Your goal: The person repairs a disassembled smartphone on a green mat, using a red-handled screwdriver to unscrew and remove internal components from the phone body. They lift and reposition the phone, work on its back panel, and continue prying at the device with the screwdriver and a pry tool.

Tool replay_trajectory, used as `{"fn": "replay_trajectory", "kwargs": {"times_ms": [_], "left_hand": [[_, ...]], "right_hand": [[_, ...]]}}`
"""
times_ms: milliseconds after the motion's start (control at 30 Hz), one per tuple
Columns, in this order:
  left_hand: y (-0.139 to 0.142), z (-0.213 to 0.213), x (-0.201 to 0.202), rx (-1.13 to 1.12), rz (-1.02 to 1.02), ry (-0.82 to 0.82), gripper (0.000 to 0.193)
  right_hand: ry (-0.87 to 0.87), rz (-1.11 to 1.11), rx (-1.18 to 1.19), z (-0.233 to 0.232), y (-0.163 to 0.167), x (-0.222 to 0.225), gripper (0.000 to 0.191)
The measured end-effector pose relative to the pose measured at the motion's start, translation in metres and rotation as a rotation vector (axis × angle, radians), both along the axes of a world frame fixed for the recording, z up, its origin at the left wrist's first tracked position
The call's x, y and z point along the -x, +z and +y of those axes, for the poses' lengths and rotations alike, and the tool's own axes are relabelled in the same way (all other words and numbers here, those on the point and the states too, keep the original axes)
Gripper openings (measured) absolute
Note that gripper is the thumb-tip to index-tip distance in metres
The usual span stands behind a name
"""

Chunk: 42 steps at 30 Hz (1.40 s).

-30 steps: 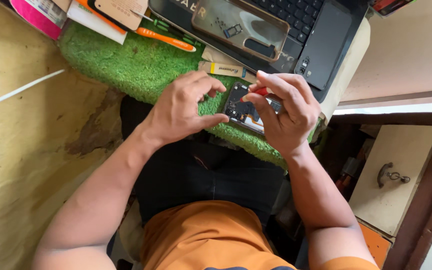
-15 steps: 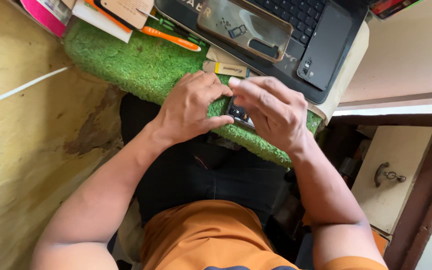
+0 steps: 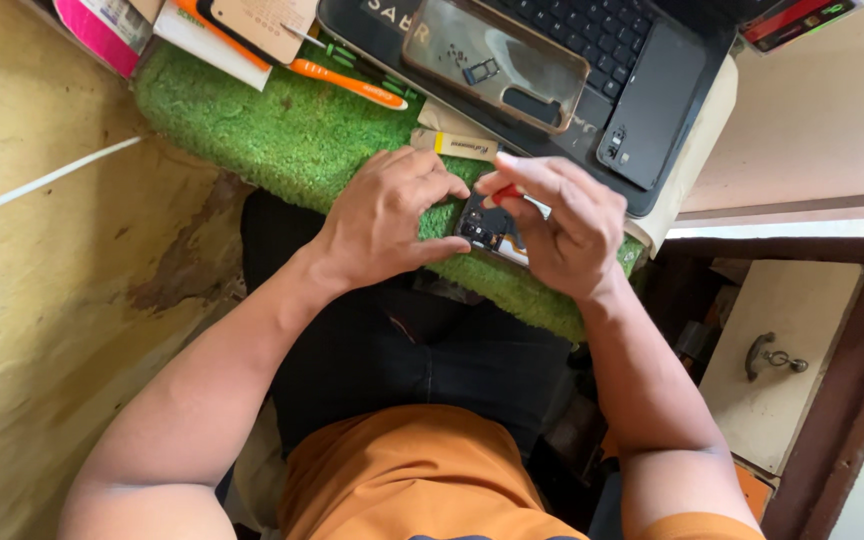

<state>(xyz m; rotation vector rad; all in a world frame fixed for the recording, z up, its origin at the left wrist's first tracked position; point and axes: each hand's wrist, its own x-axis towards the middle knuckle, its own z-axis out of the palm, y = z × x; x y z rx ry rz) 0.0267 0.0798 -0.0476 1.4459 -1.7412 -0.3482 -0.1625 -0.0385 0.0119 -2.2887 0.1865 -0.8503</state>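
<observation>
A dark opened phone (image 3: 480,226) with its back off lies on a green turf mat (image 3: 282,140). My left hand (image 3: 384,215) grips the phone's left side and holds it down. My right hand (image 3: 562,228) pinches a small red-handled tool (image 3: 508,193), tip pointing at the phone's top edge. Most of the phone is hidden under both hands.
A black laptop (image 3: 652,90) sits behind the mat with a clear phone case (image 3: 497,60) lying on it. An orange screwdriver (image 3: 347,83), a yellow-and-tan packet (image 3: 462,146) and a pink box (image 3: 102,25) lie nearby. A cream drawer front with a metal handle (image 3: 772,355) is at right.
My hands have parted slightly, uncovering more of the phone. My right hand has lifted and now shows the red tool at its fingertips.
</observation>
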Motion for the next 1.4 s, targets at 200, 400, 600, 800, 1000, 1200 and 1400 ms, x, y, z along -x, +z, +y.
{"fn": "replay_trajectory", "kwargs": {"times_ms": [200,400,600,800,1000,1200,1400], "left_hand": [[0.002,-0.002,-0.001,0.030,0.001,-0.004,0.048],[0.001,0.000,0.000,0.006,-0.008,0.004,0.047],[0.003,0.001,-0.002,0.002,0.009,-0.006,0.047],[0.004,0.003,-0.002,-0.011,-0.012,0.006,0.050],[0.003,0.004,-0.004,-0.034,-0.009,0.009,0.049],[0.005,0.005,-0.003,-0.053,-0.029,0.006,0.047],[0.009,0.006,-0.006,-0.029,-0.023,-0.038,0.036]], "right_hand": [[-0.010,-0.067,0.133,0.007,0.001,-0.003,0.047],[-0.027,-0.022,0.074,0.008,0.003,-0.004,0.034],[-0.074,-0.076,0.195,0.013,0.000,-0.007,0.038],[-0.030,-0.009,0.122,0.011,-0.004,-0.001,0.036],[-0.126,-0.051,0.258,0.016,-0.004,-0.006,0.039],[-0.023,-0.004,0.100,0.016,0.001,-0.002,0.037],[-0.119,-0.040,0.196,0.017,0.000,-0.007,0.036]]}}
